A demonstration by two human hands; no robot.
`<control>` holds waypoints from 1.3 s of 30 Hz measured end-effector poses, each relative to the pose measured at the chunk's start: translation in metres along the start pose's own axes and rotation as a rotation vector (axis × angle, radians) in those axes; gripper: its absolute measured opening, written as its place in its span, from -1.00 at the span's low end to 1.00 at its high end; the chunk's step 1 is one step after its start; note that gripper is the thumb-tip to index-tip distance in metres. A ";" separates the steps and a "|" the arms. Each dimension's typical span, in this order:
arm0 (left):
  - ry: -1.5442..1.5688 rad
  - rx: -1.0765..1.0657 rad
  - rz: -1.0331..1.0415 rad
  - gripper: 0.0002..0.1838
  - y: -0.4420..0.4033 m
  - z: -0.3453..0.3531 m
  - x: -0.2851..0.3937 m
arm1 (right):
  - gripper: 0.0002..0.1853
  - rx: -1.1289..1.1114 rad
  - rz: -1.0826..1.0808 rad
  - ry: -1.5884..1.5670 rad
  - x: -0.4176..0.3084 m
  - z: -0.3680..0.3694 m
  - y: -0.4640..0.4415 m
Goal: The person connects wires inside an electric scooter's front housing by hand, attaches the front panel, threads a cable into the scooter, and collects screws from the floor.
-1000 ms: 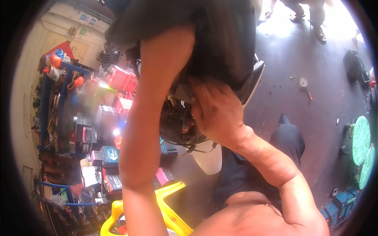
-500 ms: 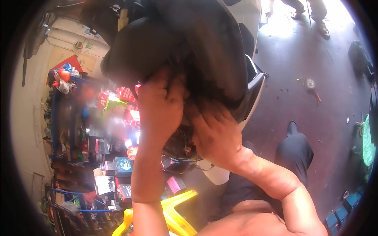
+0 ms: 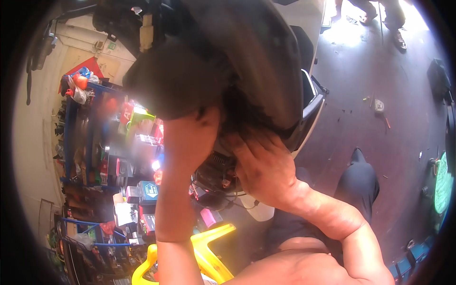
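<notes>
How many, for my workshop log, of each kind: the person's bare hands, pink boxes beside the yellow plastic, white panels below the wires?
Left hand and right hand, bare: 2
Pink box: 1
White panel: 1
Total: 4

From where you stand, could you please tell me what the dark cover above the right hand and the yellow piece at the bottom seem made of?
The dark cover looks like matte plastic, given its dull, soft sheen, though blur leaves vinyl possible. The yellow piece seems glossy moulded plastic, judging by its smooth, bright curves; painted metal isn't ruled out.
</notes>
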State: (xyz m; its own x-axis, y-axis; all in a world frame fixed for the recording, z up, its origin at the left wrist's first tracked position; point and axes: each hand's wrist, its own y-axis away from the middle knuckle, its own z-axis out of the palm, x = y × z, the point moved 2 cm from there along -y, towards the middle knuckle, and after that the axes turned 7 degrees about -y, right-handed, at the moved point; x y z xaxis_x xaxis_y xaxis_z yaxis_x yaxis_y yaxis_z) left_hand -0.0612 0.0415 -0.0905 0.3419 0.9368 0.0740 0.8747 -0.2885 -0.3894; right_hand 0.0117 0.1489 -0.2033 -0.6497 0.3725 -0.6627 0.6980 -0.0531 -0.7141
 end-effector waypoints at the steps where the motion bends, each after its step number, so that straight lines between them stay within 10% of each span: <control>1: 0.004 -0.028 -0.019 -0.77 -0.001 -0.005 -0.002 | -0.35 -0.018 0.002 -0.008 0.001 0.000 0.000; 4: -0.042 -0.182 -0.297 -0.73 -0.004 -0.026 0.016 | -0.38 -0.020 -0.008 -0.013 0.000 0.003 0.003; 12: -0.206 0.301 0.155 -0.49 -0.003 -0.005 0.001 | -0.39 0.081 -0.031 0.017 0.007 0.007 0.008; 23: -0.191 0.250 0.270 -0.56 0.001 -0.005 -0.007 | -0.55 0.031 -0.024 -0.004 0.004 0.002 0.001; 39: -0.518 0.769 0.407 -0.64 -0.023 0.000 0.000 | -0.46 0.037 -0.027 -0.003 0.006 -0.001 -0.001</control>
State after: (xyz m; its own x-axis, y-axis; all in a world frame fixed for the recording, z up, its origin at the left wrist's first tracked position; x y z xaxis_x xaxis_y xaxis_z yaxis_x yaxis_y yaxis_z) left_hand -0.0809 0.0481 -0.0817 0.2136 0.8192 -0.5322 0.2038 -0.5702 -0.7959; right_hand 0.0074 0.1527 -0.2068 -0.6689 0.3714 -0.6439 0.6689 -0.0771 -0.7394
